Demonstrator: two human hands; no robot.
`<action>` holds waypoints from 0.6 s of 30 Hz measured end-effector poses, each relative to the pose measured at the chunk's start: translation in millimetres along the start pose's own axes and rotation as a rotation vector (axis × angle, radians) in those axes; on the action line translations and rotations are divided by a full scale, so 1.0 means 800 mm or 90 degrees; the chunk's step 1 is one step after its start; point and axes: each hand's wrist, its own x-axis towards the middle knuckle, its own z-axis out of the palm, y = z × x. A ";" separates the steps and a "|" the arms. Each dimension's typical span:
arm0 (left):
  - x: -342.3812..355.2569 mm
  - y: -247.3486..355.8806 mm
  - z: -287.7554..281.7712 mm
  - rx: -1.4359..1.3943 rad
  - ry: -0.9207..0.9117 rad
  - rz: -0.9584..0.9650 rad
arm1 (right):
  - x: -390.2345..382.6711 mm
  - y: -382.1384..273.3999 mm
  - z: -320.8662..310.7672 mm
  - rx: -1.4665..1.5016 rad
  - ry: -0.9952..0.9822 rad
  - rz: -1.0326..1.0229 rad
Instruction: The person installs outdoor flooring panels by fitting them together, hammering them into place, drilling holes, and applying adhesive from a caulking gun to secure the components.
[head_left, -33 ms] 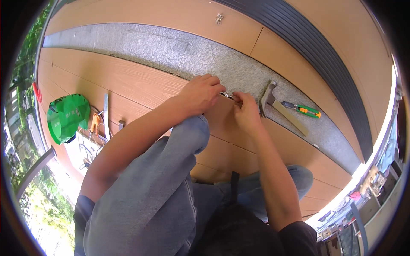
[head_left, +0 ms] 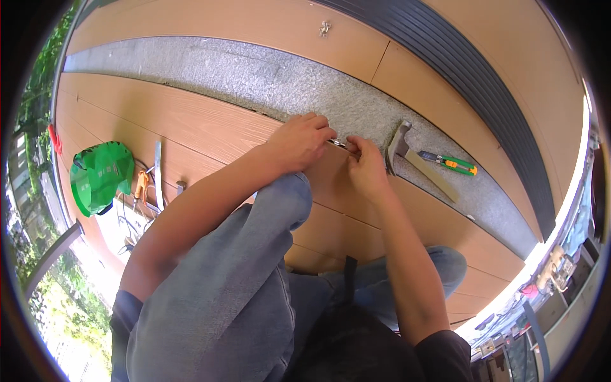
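A small metal piece was pinched between the left hand and right hand, both clenched on it, at the far edge of an orange plank. It seemed light, stiff and slippery, best gripped by its ends.

Green bag, speckled grey underlay

small metal clip | silver, thin, partly hidden | pinched between both hands' fingertips | at plank edge beside grey underlay strip, about 12 o'clock from picture centre
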 end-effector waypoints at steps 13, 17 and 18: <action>0.048 0.010 0.023 0.010 -0.238 -0.023 | -0.037 0.007 -0.033 -0.077 0.058 -0.100; 0.044 0.009 0.018 0.000 -0.236 -0.030 | -0.121 0.044 -0.097 -0.215 0.023 -0.009; 0.044 0.008 0.018 0.007 -0.226 -0.026 | -0.141 0.063 -0.117 -0.253 0.024 0.046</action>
